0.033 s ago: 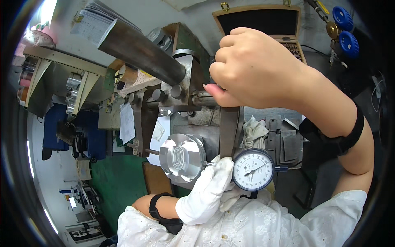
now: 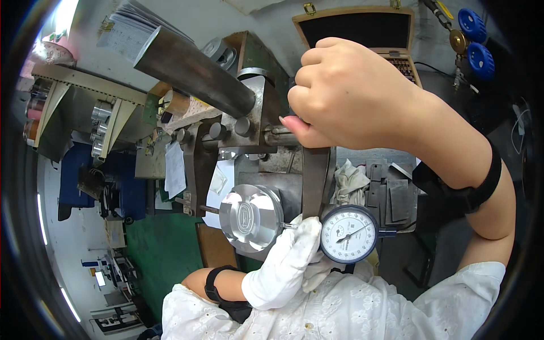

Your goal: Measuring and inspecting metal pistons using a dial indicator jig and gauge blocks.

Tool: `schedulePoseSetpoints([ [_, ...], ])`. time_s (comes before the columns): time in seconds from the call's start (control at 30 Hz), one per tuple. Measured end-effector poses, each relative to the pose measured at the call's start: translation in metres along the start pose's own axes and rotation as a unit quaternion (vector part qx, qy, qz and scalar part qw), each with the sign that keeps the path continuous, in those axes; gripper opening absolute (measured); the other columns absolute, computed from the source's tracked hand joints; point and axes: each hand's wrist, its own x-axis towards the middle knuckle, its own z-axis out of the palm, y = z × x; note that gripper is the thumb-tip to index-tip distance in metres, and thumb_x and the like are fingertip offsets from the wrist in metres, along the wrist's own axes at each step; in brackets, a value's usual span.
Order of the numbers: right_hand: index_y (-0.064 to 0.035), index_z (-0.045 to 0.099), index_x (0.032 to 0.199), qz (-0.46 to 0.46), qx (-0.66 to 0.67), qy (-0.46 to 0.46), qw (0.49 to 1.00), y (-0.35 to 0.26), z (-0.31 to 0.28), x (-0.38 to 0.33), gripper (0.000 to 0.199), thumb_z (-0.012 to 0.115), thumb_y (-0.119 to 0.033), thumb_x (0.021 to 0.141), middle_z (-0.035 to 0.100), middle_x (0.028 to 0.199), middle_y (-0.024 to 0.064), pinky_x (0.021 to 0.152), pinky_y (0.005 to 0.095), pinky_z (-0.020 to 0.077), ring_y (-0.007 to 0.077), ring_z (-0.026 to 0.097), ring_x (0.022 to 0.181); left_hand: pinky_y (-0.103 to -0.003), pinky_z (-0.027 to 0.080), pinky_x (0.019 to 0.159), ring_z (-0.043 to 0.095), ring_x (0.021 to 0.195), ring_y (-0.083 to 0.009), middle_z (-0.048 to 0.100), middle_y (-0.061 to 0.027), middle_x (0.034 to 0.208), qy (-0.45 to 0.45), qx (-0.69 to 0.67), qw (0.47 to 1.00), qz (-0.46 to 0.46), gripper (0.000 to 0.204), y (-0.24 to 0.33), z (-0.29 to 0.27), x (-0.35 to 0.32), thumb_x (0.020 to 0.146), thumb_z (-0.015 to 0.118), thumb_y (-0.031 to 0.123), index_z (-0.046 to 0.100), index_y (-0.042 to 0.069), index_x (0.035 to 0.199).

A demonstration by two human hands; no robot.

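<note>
- Right hand (image 2: 351,99) is bare and curled into a closed fist up top, gripping what looks like a knob or clamp on the stand (image 2: 249,122); the knob itself is hidden under the fingers.
- Left hand (image 2: 286,260) wears a white glove, with fingers closed loosely around the left edge of the dial gauge (image 2: 348,233), which sits low in the middle, right in front of the person's chest.
- The gauge's thin tip pokes left and looks to be touching the rim of the shiny disc (image 2: 251,217), just beside it.
- I'd guess the gauge is light but fragile, with a glass face and fine stem, so hold it by the body, not the tip.
- The disc looks heavy, stiff and slick, being polished metal. Grab the rim, and the glove helps.
- It's tight here: the upright bar (image 2: 315,181) runs straight above the gauge, a rag (image 2: 350,180) and steel plates (image 2: 391,190) crowd the right, and a dark cylinder (image 2: 192,71) hangs overhead. The only open room is lower left.
</note>
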Motion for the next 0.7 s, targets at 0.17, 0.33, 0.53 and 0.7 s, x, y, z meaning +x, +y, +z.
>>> schedulePoseSetpoints([
  [0.17, -0.0055, 0.052, 0.056, -0.025, -0.011, -0.007, 1.0, 0.0, -0.002, -0.001, 0.029, 0.066, -0.024, 0.072, 0.05, 0.056, 0.0052, 0.064, 0.0315, 0.0433, 0.0211, 0.051, 0.062, -0.027, 0.047, 0.041, 0.062, 0.062, -0.0173, 0.063, -0.0109, 0.087, -0.175, -0.102, 0.976, 0.081, 0.043, -0.017, -0.018, 0.012, 0.092, 0.047, 0.048, 0.045, 0.012, 0.116],
  [0.33, -0.0068, 0.05, 0.058, -0.02, -0.019, -0.011, 1.0, -0.001, -0.002, -0.004, 0.03, 0.066, -0.027, 0.074, 0.049, 0.058, 0.0045, 0.066, 0.0315, 0.0425, 0.0204, 0.051, 0.064, -0.024, 0.035, 0.034, 0.048, 0.046, -0.0125, 0.057, -0.0073, 0.072, -0.082, -0.087, 0.99, 0.071, 0.042, -0.003, 0.004, 0.003, 0.093, 0.045, 0.047, 0.048, 0.008, 0.107],
  [0.53, -0.0078, 0.054, 0.055, 0.003, -0.048, -0.004, 0.999, -0.005, -0.003, -0.002, 0.029, 0.066, -0.027, 0.073, 0.051, 0.054, 0.0029, 0.064, 0.0305, 0.0419, 0.0192, 0.052, 0.061, -0.023, 0.028, 0.038, 0.033, 0.046, -0.0084, 0.038, 0.0007, 0.067, -0.13, -0.102, 0.983, 0.078, 0.023, 0.001, 0.005, -0.002, 0.098, 0.039, 0.035, 0.04, 0.013, 0.089],
  [0.7, -0.0131, 0.065, 0.058, 0.071, -0.11, -0.04, 0.991, -0.022, -0.012, 0.003, 0.016, 0.061, -0.019, 0.072, 0.062, 0.06, 0.0033, 0.059, 0.0295, 0.0444, 0.0184, 0.062, 0.061, -0.023, 0.026, 0.037, 0.03, 0.044, -0.0087, 0.033, 0.0024, 0.061, -0.133, -0.085, 0.984, 0.088, 0.026, 0.005, 0.009, -0.004, 0.098, 0.039, 0.036, 0.039, 0.014, 0.085],
])
